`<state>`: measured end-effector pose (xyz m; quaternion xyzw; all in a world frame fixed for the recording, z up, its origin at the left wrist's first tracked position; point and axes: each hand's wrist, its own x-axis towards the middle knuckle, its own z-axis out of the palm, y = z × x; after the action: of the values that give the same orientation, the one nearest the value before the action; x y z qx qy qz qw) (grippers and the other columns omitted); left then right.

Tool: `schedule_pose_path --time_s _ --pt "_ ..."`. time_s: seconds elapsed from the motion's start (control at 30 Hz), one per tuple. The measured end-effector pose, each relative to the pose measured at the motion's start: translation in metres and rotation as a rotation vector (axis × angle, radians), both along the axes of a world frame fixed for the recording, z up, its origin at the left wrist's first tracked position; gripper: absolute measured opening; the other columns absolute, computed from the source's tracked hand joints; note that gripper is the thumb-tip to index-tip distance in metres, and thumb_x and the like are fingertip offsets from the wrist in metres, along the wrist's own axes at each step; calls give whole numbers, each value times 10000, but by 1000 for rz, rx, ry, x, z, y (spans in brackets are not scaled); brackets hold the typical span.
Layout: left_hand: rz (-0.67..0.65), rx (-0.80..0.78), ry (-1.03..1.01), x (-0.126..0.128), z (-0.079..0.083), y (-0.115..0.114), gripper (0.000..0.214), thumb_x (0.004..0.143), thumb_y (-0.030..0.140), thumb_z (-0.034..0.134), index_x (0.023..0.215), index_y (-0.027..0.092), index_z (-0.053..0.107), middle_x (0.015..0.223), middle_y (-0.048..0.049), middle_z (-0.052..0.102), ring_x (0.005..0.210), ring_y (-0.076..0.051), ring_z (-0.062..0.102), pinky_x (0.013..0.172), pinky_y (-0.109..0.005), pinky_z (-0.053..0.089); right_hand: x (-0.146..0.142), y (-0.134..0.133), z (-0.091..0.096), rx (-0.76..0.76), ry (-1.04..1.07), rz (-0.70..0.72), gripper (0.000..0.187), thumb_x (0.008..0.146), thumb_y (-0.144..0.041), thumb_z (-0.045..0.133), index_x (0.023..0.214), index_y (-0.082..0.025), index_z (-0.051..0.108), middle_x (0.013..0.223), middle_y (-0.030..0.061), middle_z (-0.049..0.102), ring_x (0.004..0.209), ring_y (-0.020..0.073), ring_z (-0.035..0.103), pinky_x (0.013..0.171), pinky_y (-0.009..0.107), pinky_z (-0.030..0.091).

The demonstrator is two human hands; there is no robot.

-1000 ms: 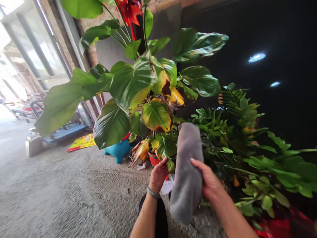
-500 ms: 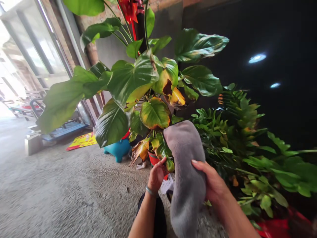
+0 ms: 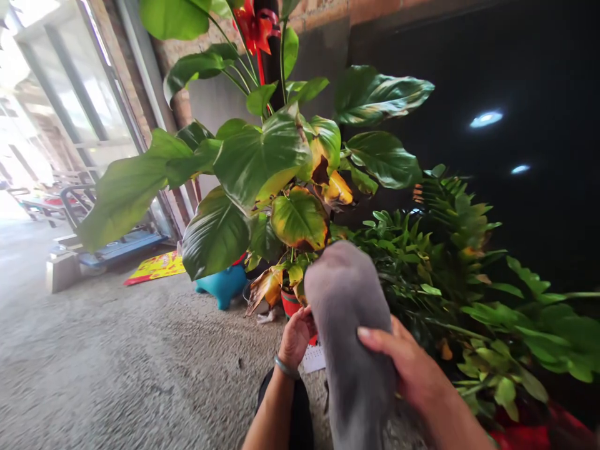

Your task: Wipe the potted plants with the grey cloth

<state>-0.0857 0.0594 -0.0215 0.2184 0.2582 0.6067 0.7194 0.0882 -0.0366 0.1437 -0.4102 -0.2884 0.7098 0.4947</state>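
Observation:
A soft grey cloth [image 3: 351, 312] hangs long and loose from my right hand [image 3: 407, 356], whose thumb lies on its front and whose fingers are closed behind it. The cloth's rounded upper end covers much of a low green leaf [image 3: 300, 289] of the big potted plant [image 3: 262, 150]. My left hand [image 3: 296, 337], with a bracelet on the wrist, is closed at that leaf, its fingertips partly hidden by the cloth. Just above is a green leaf with yellow and brown edges [image 3: 300, 219]. Behind my left hand shows the red pot [image 3: 290, 303].
A withered brown leaf [image 3: 266, 287] droops beside the pot, near a blue animal-shaped object [image 3: 222, 284]. Leafy plants [image 3: 422, 250] crowd the right side before a dark glossy panel [image 3: 515, 112]. A blue flatbed trolley [image 3: 122, 247] and a yellow-red sheet [image 3: 157, 267] lie left on the rough floor.
The cloth's upper end has shifted slightly left and down, over the low leaf that my left hand touches. My right hand has moved a little lower. The view has tilted slightly up.

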Motion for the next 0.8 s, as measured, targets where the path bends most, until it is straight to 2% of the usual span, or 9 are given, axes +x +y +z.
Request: schedule_pose_path --time_s 0.07,0.17,0.27,0.33,0.4,0.47,0.63,0.7,0.8 --pt "-5 0 4 2 2 1 295 709 391 700 881 155 741 829 -70 739 749 -211 642 729 -332 466 -4 20 3 15 3 -104 437 365 -279 864 739 -195 654 634 41 738 572 238 660 602 360 517" --pt "-10 1 1 2 6 2 309 691 385 700 886 151 753 791 -59 738 665 -178 616 664 -302 450 -12 26 -25 -93 -104 -136 316 404 -281 834 647 -191 651 555 36 700 541 231 636 601 363 511" --pt "-23 -4 0 -1 7 2 337 689 373 708 925 138 764 801 -63 744 687 -173 619 681 -290 444 -12 1 -65 -172 -224 -107 267 461 -288 826 670 -202 684 681 62 743 725 275 686 708 367 519" --pt "-17 0 -2 -4 6 2 355 682 360 723 953 136 766 795 -63 742 703 -176 620 696 -289 440 -7 -20 -79 -174 -230 -72 295 495 -285 827 755 -209 709 753 74 759 811 300 696 743 376 518" --pt "-27 8 -4 -4 3 2 380 683 370 728 982 139 762 810 -68 741 742 -193 631 718 -302 445 0 -32 -74 -180 -195 -36 329 509 -285 821 806 -208 704 699 66 748 735 303 701 689 393 528" --pt "-27 12 -5 -2 1 3 381 692 391 720 981 147 761 834 -76 741 789 -215 641 744 -320 450 6 -30 -52 -171 -139 -55 371 477 -286 837 804 -205 681 630 42 728 630 285 693 612 384 531" --pt "44 -8 43 5 1 5 404 632 418 742 931 148 773 788 -68 732 702 -186 621 668 -295 443 7 12 3 10 -12 -243 453 378 -303 870 768 -198 663 591 21 721 576 264 682 569 357 524" --pt "114 -26 100 5 -1 6 404 604 399 763 925 153 772 775 -57 725 714 -188 624 683 -294 451 -1 22 -2 -31 -19 -255 408 361 -288 846 709 -198 651 555 26 708 554 263 667 581 373 525" --pt "342 -60 281 1 -10 10 331 584 274 783 899 178 747 884 -62 731 946 -248 629 814 -313 450 -14 13 -38 -185 -141 -198 340 384 -294 814 658 -205 631 513 21 686 559 262 662 586 371 522"
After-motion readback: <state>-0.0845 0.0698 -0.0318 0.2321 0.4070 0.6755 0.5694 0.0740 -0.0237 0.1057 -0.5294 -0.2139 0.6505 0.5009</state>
